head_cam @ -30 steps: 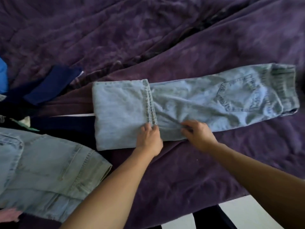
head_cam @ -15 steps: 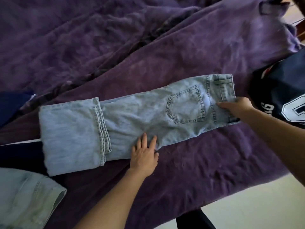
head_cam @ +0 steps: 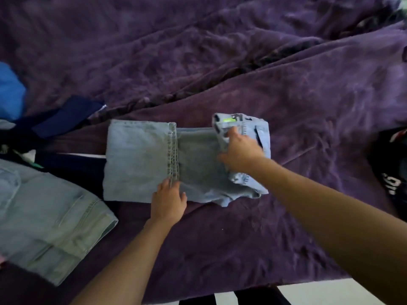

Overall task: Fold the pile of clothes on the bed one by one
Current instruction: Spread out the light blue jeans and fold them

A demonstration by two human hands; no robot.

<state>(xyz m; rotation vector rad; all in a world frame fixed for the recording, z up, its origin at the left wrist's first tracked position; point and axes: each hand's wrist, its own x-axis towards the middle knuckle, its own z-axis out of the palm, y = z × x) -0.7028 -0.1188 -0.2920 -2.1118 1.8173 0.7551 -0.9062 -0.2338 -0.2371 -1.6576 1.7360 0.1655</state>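
Folding pale blue denim jeans. Best done by landing the waistband square against the hem seam, edges aligned, then smoothing. Jeans lie on purple fleece bed cover. Right grip pinches the doubled-over waistband. Left grip, fingers flat, presses the near edge.

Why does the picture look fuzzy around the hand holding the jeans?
Head view: the right hand and the jeans waistband it grips are smeared, probably from moving; the left hand looks sharper; the black shirt at the edge is soft.
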